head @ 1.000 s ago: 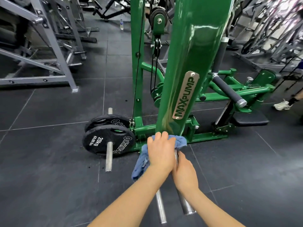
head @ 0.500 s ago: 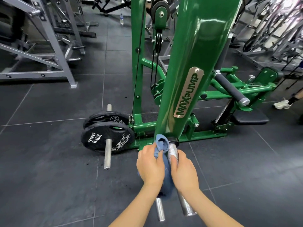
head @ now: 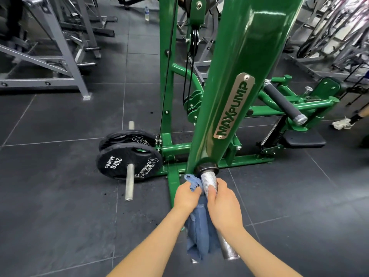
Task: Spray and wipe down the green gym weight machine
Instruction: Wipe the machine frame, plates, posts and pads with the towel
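Note:
The green weight machine (head: 235, 80) fills the middle, its thick glossy arm bearing a MAXPUMP plate and ending in a knurled steel handle (head: 207, 181). My right hand (head: 224, 204) grips that handle just below the black collar. My left hand (head: 186, 197) holds a blue cloth (head: 199, 234) against the handle's left side; most of the cloth hangs down below both hands. A second steel handle end is mostly hidden behind the cloth. No spray bottle shows.
Two black 20 kg plates (head: 127, 158) sit on a steel peg at the machine's lower left. Grey racks (head: 50, 56) stand at the back left, more frames at the right. A person's shoe (head: 341, 123) is at the right edge. The floor is dark rubber tile.
My left hand has drawn the cloth down off the green arm's lower end onto the steel handle. My right hand keeps its grip on the handle.

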Tool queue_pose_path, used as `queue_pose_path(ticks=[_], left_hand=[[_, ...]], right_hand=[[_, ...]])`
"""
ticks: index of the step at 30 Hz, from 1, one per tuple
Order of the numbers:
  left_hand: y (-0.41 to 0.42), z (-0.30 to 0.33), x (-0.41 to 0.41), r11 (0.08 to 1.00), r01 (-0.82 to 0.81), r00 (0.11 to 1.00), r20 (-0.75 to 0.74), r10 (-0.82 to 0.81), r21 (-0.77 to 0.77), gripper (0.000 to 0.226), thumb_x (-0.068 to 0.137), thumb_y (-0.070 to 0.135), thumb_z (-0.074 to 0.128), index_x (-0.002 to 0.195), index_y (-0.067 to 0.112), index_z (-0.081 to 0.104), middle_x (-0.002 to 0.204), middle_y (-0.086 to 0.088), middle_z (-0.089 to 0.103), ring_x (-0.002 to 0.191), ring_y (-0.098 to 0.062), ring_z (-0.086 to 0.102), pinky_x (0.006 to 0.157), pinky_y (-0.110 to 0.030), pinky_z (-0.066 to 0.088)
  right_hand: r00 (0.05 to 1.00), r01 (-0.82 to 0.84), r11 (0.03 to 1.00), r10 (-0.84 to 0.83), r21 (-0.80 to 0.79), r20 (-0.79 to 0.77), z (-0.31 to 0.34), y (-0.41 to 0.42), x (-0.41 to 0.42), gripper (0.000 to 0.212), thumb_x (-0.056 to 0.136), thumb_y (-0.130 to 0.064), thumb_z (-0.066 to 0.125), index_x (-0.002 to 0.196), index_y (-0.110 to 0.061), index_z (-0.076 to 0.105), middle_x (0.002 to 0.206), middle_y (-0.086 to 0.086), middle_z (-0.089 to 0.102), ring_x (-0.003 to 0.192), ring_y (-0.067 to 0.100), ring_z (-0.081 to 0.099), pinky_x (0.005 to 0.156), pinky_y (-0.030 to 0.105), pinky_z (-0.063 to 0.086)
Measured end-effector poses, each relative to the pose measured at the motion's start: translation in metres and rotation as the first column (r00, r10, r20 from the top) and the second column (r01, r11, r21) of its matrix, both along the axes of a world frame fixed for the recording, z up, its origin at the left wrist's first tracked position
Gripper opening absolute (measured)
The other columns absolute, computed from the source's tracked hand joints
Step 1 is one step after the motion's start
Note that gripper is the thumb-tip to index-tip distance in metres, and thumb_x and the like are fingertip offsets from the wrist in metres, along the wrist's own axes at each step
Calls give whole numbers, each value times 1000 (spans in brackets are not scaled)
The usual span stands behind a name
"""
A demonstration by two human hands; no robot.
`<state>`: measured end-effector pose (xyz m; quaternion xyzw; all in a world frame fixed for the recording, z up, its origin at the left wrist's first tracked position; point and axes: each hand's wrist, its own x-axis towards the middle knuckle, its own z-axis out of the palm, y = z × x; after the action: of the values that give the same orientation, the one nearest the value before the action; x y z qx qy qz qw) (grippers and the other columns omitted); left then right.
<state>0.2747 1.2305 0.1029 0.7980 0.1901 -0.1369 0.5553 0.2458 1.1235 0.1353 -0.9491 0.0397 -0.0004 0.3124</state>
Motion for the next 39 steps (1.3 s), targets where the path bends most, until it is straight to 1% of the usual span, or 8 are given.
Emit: queue_pose_path(ticks=[4,7,15,19,23,31,34,39], left_hand=[[-5,12,8,951,276,961,-54,-271,140,22,94,9,46,89,-7,61,104,-27,66,99,-38,60,74,-35,44],[-4,15,-8,917,331,943,-33,-332,225,26,93,16,47,67,11,52,79,-14,61,79,-34,55,64,-32,39],[17,74,-16,787,-6,801,474,-366,617,17,88,21,57,74,25,49,81,3,56,83,-24,49,65,-35,35],[-7,77,-4,495,153,774,208,-598,855,32,52,44,87,75,32,69,78,7,58,66,-19,55,53,-30,31],[-19,62,-28,451,244,746,131,-653,859,41,27,34,89,57,30,61,69,9,55,58,-16,52,49,-27,21],[-27,51,-113,430,438,566,129,-814,790,36,39,59,74,65,36,64,74,15,54,55,-6,52,43,-22,20],[-17,63,-98,410,362,498,197,-844,837,15,66,40,67,78,31,67,83,8,55,68,-16,59,50,-26,32],[-8,81,-28,405,262,670,137,-730,876,24,88,13,56,109,20,62,115,-5,50,107,-29,48,71,-36,30]], right_hand=[[1000,-5,999,5,-35,-2,0,1,2,23,101,-31,37,114,-16,50,82,-4,49,80,20,46,63,33,32],[1000,-8,1000,8,-13,-3,0,-1,2,25,101,-31,37,116,-16,51,84,-4,50,82,20,48,64,33,32],[983,136,973,-156,188,99,2,-4,-6,38,102,-26,33,133,-10,48,111,1,59,111,23,51,82,32,37],[933,256,908,-322,332,161,7,-9,-12,33,103,-21,31,124,-10,53,111,-1,56,106,21,49,83,31,35],[921,256,913,-331,319,208,6,-25,-29,46,96,-35,25,123,-10,54,111,-6,54,108,19,49,90,34,38],[919,300,874,-373,383,132,23,-50,-29,21,102,-26,37,100,-19,57,100,0,62,93,25,57,82,37,41],[930,261,899,-332,350,158,32,-45,-30,20,101,-18,40,99,-13,60,97,1,62,95,23,57,83,36,42],[945,220,932,-277,288,174,47,-45,-52,18,101,-21,41,95,-17,57,90,-5,60,85,16,54,74,33,39]])
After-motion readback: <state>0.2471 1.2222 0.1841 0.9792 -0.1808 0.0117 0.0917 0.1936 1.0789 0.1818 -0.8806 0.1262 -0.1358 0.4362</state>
